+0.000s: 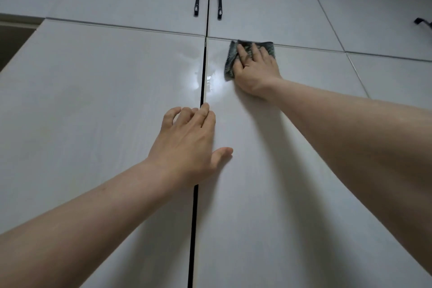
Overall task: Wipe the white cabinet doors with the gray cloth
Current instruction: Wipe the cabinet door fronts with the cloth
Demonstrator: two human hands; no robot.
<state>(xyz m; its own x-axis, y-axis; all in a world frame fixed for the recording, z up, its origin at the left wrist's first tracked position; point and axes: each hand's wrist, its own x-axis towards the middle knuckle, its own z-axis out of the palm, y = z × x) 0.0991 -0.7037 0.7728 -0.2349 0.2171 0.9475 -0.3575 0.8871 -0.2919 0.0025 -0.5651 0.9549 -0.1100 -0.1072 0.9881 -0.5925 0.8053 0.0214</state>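
Note:
Two tall white cabinet doors fill the view, the left door (93, 112) and the right door (268, 182), split by a dark vertical gap. My right hand (253, 70) presses the folded gray cloth (230, 58) flat against the top left corner of the right door, just below its upper edge. My left hand (189, 142) rests over the gap between the two doors, fingers spread and slightly curled, holding nothing. A shiny wet patch lies on both doors beside the cloth.
Above are two smaller upper doors with black handles, the left handle (197, 2) and the right handle (219, 4). More white doors continue to the right, with another black handle (423, 22) at the edge. A dark opening (14, 40) sits at far left.

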